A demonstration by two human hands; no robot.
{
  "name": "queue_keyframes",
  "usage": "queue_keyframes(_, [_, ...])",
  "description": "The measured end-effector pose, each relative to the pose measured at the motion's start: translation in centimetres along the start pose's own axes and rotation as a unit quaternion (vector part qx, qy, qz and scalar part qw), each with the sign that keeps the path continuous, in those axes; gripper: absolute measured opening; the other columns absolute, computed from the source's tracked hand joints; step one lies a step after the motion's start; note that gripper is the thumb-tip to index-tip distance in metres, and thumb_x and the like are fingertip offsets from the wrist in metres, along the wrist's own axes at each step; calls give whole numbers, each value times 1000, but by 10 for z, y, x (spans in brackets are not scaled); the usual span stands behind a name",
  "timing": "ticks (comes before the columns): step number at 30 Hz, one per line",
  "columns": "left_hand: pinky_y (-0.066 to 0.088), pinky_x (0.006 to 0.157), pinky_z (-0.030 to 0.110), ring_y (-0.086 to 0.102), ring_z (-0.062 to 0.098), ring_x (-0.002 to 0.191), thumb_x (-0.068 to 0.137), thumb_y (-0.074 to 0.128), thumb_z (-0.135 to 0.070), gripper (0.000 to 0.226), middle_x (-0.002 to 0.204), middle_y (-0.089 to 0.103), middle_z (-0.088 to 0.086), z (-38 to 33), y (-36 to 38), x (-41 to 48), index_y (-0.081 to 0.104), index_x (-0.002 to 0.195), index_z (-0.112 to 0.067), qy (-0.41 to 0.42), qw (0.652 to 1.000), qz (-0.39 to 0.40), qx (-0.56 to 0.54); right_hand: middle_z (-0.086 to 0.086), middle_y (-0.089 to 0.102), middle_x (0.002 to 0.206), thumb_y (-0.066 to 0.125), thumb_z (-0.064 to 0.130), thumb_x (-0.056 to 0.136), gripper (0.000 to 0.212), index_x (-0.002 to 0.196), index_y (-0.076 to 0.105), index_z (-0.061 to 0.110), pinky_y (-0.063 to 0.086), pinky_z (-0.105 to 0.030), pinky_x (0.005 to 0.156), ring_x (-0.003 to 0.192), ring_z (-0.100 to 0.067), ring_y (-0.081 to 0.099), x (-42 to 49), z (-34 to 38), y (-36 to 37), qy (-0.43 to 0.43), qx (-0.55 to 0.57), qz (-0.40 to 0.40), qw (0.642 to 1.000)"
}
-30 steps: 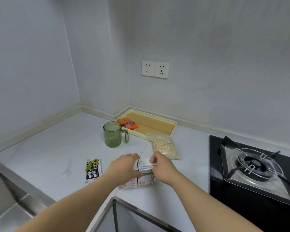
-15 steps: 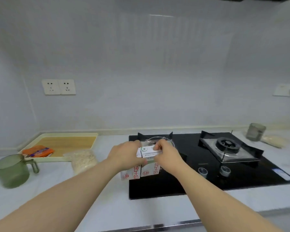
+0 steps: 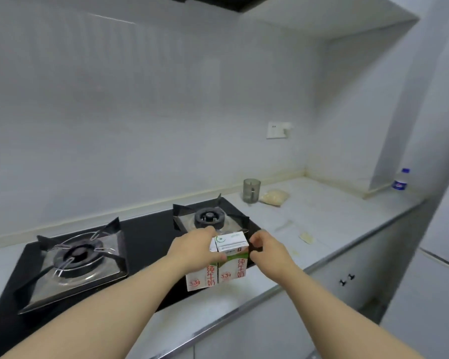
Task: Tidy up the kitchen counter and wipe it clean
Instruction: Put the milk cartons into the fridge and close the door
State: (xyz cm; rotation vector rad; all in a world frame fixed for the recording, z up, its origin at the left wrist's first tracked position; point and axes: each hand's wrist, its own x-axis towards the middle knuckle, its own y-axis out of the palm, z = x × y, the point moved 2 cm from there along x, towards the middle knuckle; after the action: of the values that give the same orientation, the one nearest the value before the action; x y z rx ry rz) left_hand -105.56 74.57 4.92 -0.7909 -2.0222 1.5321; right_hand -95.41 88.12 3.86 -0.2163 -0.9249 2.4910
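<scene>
Over the stove's (image 3: 145, 244) front right corner, two milk cartons (image 3: 219, 272) touch. Left hand (image 3: 192, 251) grips one, right hand (image 3: 271, 251) the other.

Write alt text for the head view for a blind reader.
A person's left hand and right hand hold two white-and-green milk cartons pressed side by side above a black two-burner gas hob. Beyond it on the pale counter stand a grey cup, a small bag and a water bottle.

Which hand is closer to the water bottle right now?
Right. The right hand is left of the bottle; the left hand is farther left, across the cartons.
</scene>
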Motion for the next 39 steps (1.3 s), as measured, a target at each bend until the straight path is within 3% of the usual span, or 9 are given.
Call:
queue_keyframes(3, [51,79,35,59,14,96,82,60,-51,44,111,61,-5,-60,24,42,50,115,-24,46,999,18,-5,-4,55,129,46,8,92,39,130,46,17,38,-22,79,103,-16,51,9,-53,-47,41,1,-2,999])
queue_keyframes(9, [51,78,33,58,15,95,82,59,-55,47,111,61,-5,-148,65,118,48,116,-24,106,993,52,10,-4,60,127,47,3,84,51,132,49,19,49,-30,93,112,-20,57,36,-131,-103,99,31,1,995])
queue_keyframes(12, [50,78,31,59,14,98,83,58,-54,46,114,60,-5,-187,84,169,47,117,-25,128,989,75,4,-7,61,122,49,9,89,50,137,42,19,45,-24,75,97,-18,57,53,-170,-142,137,24,-4,990])
queue_keyframes(16, [53,81,33,61,13,96,82,59,-52,45,113,61,-6,-217,109,241,47,117,-27,125,987,92,-36,-7,53,128,45,14,93,47,140,39,16,42,-23,80,101,-19,54,87,-219,-199,181,-30,-38,982])
queue_keyframes(18, [49,77,30,60,13,97,82,60,-51,44,113,61,-7,-233,121,279,47,117,-27,131,987,85,-26,-6,54,122,42,14,94,42,136,44,14,44,-22,78,99,-20,56,108,-243,-223,205,-36,-64,976])
queue_keyframes(21, [43,73,29,57,15,100,83,60,-49,43,113,59,-6,-258,136,340,46,116,-26,139,986,88,-20,-8,52,131,42,14,94,41,134,46,14,42,-22,82,104,-19,54,152,-272,-252,235,-48,-68,969])
queue_keyframes(29, [40,73,29,54,19,107,84,63,-42,43,117,57,-2,-291,164,438,47,118,-22,149,981,123,-20,-5,54,127,45,16,95,37,131,48,15,39,-21,82,95,-14,51,235,-303,-284,263,-31,-63,962])
queue_keyframes(35, [43,73,29,54,19,97,82,66,-37,44,114,57,3,-301,187,475,47,116,-16,157,972,163,-60,-1,52,110,46,16,94,35,129,50,14,37,-20,79,95,-15,50,263,-320,-304,286,-48,-72,954])
queue_keyframes(39, [45,77,32,51,18,93,82,66,-38,45,107,53,2,-301,188,487,44,115,-17,158,966,195,-56,-5,55,123,45,16,95,34,129,50,13,38,-20,79,94,-16,50,269,-322,-313,296,-59,-85,950])
